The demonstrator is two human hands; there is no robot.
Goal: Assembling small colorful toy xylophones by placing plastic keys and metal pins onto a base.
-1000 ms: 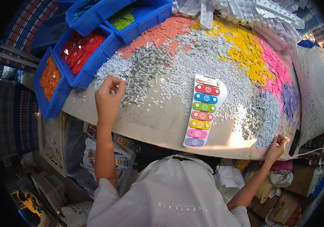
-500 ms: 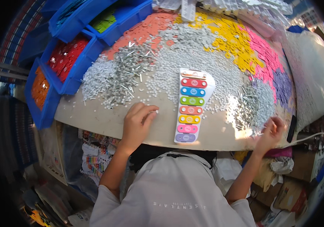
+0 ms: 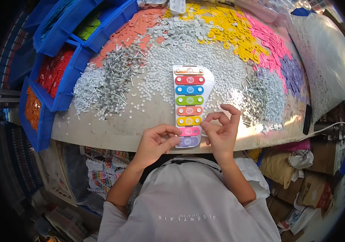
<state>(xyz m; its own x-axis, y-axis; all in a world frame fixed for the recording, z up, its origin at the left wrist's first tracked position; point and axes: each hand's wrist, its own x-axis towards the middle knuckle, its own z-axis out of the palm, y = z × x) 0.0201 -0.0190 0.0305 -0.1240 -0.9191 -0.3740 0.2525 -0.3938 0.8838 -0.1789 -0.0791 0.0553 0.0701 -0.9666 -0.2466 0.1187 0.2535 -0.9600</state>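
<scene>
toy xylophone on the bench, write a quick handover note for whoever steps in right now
Left hand: fingers pinched at the left side of the toy xylophone's near end, by the pink and purple bars; anything held is too small to see.
Right hand: fingers pinched at the right side of the same end, likewise.
Things: xylophone lies flat near the table edge, narrow end toward the person. Silver pins heaped to its left, more pins to its right, white washers scattered around.
Done: all eight coloured bars sit on the board.
Left: whether each bar is fastened cannot be told; check the nearest two.
</scene>
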